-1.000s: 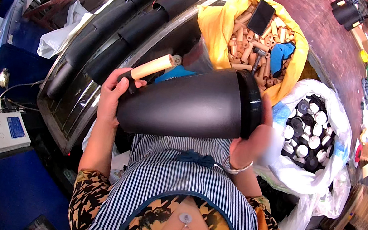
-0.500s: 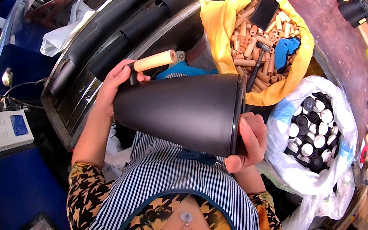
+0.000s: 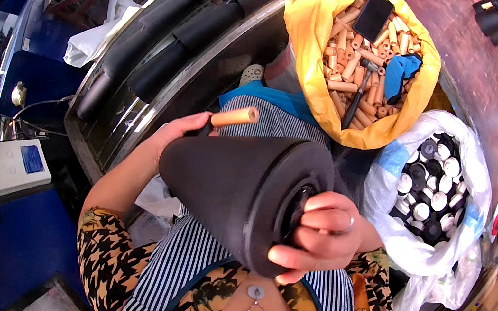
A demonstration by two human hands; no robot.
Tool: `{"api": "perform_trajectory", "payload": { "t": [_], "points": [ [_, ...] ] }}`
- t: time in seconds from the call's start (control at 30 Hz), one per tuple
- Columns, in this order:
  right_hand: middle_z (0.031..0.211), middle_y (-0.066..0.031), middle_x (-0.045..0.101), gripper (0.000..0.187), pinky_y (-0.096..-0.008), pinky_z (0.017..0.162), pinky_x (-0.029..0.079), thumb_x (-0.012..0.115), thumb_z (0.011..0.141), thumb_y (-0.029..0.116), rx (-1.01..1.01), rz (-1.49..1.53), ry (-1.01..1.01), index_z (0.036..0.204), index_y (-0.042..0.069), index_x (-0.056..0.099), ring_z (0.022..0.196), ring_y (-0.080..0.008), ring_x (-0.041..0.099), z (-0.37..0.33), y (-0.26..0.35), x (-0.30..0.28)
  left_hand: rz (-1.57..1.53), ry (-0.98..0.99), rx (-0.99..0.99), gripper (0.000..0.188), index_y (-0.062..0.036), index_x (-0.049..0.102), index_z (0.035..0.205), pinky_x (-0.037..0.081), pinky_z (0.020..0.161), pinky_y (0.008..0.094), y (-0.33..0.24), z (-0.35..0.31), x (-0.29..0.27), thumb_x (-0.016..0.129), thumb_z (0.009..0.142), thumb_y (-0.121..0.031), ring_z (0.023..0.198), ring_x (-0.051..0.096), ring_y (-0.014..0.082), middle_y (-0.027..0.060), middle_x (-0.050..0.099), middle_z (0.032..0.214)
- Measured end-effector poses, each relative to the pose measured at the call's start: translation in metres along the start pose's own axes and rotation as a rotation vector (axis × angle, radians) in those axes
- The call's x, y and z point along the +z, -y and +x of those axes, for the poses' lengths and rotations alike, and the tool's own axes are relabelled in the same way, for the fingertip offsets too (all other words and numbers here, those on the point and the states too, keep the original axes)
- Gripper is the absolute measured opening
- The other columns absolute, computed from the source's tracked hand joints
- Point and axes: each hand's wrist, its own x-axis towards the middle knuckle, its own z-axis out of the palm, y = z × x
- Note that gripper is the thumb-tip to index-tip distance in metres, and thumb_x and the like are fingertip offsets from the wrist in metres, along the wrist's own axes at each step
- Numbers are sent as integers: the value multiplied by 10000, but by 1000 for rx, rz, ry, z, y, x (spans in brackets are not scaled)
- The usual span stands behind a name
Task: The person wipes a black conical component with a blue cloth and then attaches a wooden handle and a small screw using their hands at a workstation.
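A matte black tapered pot (image 3: 217, 173) lies tilted across my lap, its wide end turned toward the lower right. From its narrower end sticks out a light wooden side handle (image 3: 235, 117) on a black mount. My left hand (image 3: 180, 128) is wrapped round the narrow end beside that mount, with most fingers hidden behind the pot. My right hand (image 3: 327, 236) is closed at the middle of the round end face (image 3: 262, 213), its fingers curled at a dark ringed part. Whether that part is separate I cannot tell.
A yellow sack (image 3: 431, 54) of wooden handles also holds a phone (image 3: 372, 16), a hammer (image 3: 355, 104) and a blue cloth (image 3: 398, 75). Beside it, a white bag (image 3: 375, 221) holds black and white round caps. Black pots (image 3: 201, 24) lie in rows on a rack. A control box (image 3: 2, 172) stands left.
The pot has turned so its wide end face shows and sits lower. My right hand has moved from the rim to the middle of that face. The handle has shifted right and down.
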Motion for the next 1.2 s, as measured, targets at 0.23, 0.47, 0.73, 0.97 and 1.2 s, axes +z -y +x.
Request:
{"api": "perform_trajectory", "payload": {
  "t": [0.23, 0.47, 0.73, 0.97, 1.2],
  "points": [
    [1026, -131, 597, 620, -341, 805, 448, 476, 966, 468, 832, -70, -224, 1292, -54, 559, 919, -224, 569, -60, -58, 0, 278, -106, 880, 335, -1, 569, 1146, 530, 854, 329, -14, -9, 20, 640, 932, -249, 894, 657, 211, 112, 668, 930],
    [1340, -193, 549, 512, -348, 1056, 397, 400, 1039, 299, 1115, 266, -579, 1367, -93, 440, 1213, -261, 551, -49, -56, 32, 979, 12, 1742, 305, 27, 630, 1041, 497, 865, 382, -2, -37, 20, 667, 836, -196, 883, 657, 287, 189, 690, 946],
    [821, -91, 549, 461, -329, 621, 433, 516, 972, 372, 342, -48, -158, 1105, -30, 697, 693, -225, 527, -4, -28, 33, 203, 16, 879, 399, -7, 546, 1142, 524, 836, 343, -4, -28, -26, 640, 927, -330, 871, 648, 240, 123, 636, 878],
    [929, -83, 612, 324, -353, 682, 497, 586, 940, 321, 632, 72, -219, 1103, 60, 689, 807, -236, 584, -18, -41, 44, 227, -76, 784, 331, -11, 541, 1182, 547, 814, 341, -7, -20, -35, 620, 951, -234, 880, 659, 227, 113, 656, 859],
    [924, -85, 711, 207, -336, 788, 525, 578, 948, 173, 2266, 908, 235, 979, 6, 694, 819, -181, 660, -148, -125, 69, 1913, 607, 1904, 183, -67, 647, 849, 548, 849, 338, 24, -68, 76, 673, 673, -110, 771, 639, 186, 38, 607, 789]
  ]
}}
